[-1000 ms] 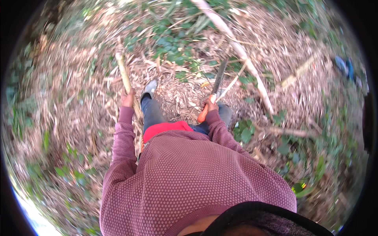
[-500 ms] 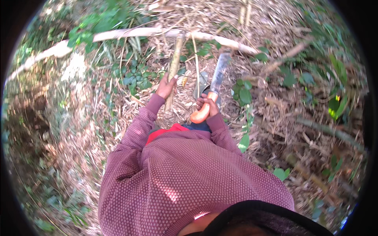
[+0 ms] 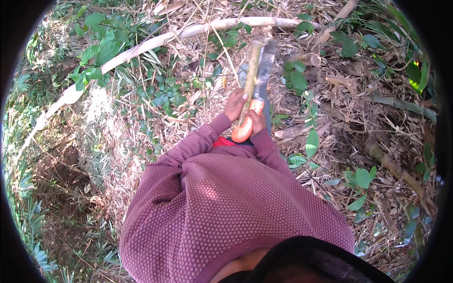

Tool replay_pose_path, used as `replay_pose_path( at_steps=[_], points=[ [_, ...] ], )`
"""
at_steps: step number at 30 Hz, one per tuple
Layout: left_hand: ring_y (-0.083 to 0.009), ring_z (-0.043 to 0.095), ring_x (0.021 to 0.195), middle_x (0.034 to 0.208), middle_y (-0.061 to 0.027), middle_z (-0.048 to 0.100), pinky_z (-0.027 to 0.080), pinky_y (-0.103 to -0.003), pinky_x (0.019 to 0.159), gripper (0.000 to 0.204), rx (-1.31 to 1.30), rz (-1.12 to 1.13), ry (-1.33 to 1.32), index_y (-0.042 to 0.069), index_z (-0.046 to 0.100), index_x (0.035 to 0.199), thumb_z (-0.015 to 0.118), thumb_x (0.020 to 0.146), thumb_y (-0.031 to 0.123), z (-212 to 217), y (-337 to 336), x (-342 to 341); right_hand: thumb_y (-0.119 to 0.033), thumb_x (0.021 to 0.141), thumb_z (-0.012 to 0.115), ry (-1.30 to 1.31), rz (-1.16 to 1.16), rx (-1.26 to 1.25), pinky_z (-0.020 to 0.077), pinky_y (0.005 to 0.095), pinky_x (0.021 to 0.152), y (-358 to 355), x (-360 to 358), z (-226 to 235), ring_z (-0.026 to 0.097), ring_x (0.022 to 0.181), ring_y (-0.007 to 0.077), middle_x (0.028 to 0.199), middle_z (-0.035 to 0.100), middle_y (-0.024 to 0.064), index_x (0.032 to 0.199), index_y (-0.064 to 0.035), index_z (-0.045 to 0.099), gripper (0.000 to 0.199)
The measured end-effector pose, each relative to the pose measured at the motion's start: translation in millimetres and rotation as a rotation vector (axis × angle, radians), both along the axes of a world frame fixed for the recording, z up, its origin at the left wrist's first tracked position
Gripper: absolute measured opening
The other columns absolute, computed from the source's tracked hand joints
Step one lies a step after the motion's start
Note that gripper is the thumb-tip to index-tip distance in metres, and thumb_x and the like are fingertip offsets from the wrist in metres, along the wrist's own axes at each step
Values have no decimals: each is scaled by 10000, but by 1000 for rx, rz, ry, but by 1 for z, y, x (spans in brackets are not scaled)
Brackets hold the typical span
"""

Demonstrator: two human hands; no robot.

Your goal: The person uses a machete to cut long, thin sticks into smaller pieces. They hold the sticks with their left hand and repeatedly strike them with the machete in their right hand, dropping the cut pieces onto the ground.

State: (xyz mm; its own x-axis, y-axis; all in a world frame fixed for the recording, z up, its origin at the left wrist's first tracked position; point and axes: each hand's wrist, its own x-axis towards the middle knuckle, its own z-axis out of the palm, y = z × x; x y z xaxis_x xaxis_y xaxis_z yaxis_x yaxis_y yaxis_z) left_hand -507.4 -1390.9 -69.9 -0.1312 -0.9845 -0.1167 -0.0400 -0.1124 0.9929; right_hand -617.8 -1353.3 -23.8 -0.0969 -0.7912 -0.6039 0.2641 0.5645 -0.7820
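My left hand (image 3: 234, 104) is closed round a greenish-brown stick (image 3: 254, 63) that points away from me. My right hand (image 3: 256, 120) grips a machete (image 3: 264, 73) by its curved orange handle. The long dark blade lies alongside the right side of the stick; whether the two touch I cannot tell. Both hands are close together in front of my waist. Behind the handle, the lower end of the stick is partly hidden.
A long pale pole (image 3: 188, 30) curves across the ground ahead, from the left to the far middle. Leafy green plants (image 3: 298, 78) and dry litter cover the ground. On the right lie a green stem (image 3: 406, 107) and a brown log (image 3: 398, 172).
The stick and my left hand have moved right, up beside the machete. The machete has tilted slightly, and the view has shifted over the ground.
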Motion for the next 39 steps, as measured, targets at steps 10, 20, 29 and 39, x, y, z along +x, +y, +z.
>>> replay_pose_path(
  at_steps=[10,20,29,39],
  points=[
    [-177,576,760,860,-119,612,457,-285,708,521,455,350,-267,-28,452,1201,632,781,223,-155,-113,44,-55,689,488,-143,114,81,518,370,712,-24,-72,24,584,888,248,1047,566,157,1182,39,420,506],
    [-265,572,753,888,-180,564,465,-357,627,370,634,510,106,5,424,1144,506,873,244,-329,-190,-81,-82,659,553,-203,92,286,512,364,730,-57,-139,27,581,890,238,1049,552,140,1182,16,426,548],
    [-331,598,664,786,-188,620,456,-417,630,344,420,967,29,-16,593,920,467,876,301,-167,-161,-32,-100,665,515,-197,123,223,504,383,737,-72,-130,17,561,921,251,1065,541,146,1194,41,416,557],
    [-160,536,488,679,-74,600,469,-280,461,293,511,191,-315,53,509,1144,480,883,183,-77,-97,238,-185,760,547,49,69,2,478,314,753,-8,-124,-10,607,843,213,981,608,157,1075,70,519,406]
  ],
)
